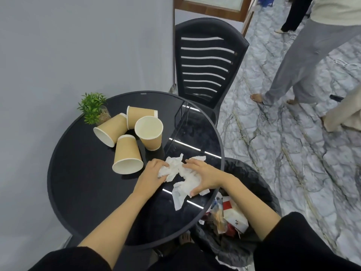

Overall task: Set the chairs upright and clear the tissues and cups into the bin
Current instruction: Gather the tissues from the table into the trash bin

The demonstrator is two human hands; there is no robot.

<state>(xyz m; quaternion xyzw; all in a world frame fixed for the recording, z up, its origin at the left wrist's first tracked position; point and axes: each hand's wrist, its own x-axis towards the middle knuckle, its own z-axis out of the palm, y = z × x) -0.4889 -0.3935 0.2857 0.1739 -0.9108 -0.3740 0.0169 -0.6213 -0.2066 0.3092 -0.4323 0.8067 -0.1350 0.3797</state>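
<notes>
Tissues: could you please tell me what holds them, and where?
Left hand grips the tissues at the left end; right hand covers the middle, grip unclear.

cups (127,153) grouped on table (82,182) toward 12 o'clock | plant (92,107) set at 11, by rim | tissues (175,167) laid at 3 | chair (205,61) stood beyond rim at 1 | bin (252,178) placed against rim at 4

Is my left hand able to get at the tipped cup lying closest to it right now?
Probably yes: the cup lies on its side right beside the left hand, with only bare table between. But that hand already grips crumpled tissues, so it would need emptying first.
</notes>
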